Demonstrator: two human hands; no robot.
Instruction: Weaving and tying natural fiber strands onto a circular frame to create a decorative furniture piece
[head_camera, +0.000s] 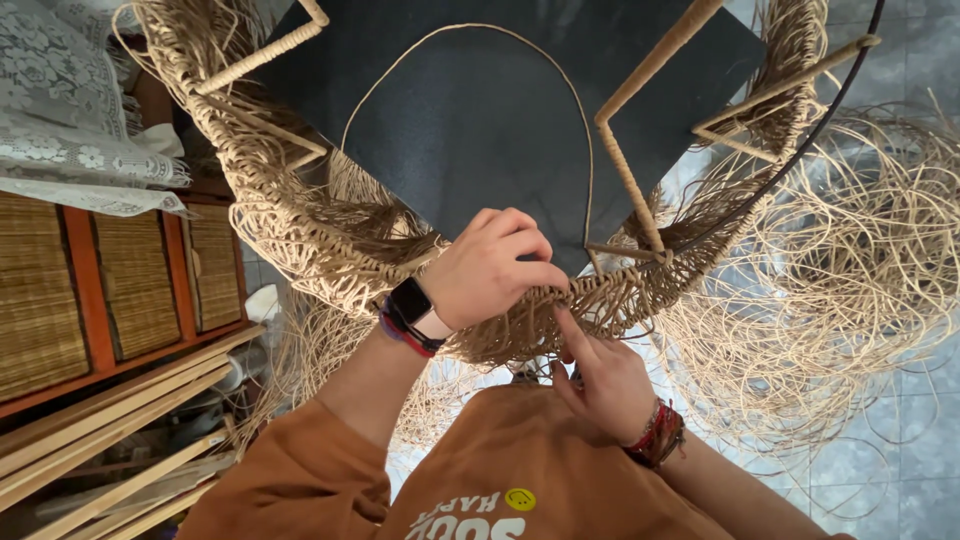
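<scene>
A round woven rattan piece (300, 240) with a wrapped metal frame (630, 180) lies upside down over a dark board (480, 110). My left hand (490, 268), with a dark watch on the wrist, is closed on the woven rim at its near edge. Just below, my right hand (600, 375), with red bracelets on the wrist, points its fingers up under the same rim and pinches the strands. A single loose rattan strand (585, 150) arcs over the dark board and comes down to the spot between my hands.
A mass of loose rattan strands (850, 300) spreads over the tiled floor at right. At left stands an orange-framed cabinet with woven panels (90, 290) under a lace cloth (60, 110). Wooden slats (110, 440) lean at lower left.
</scene>
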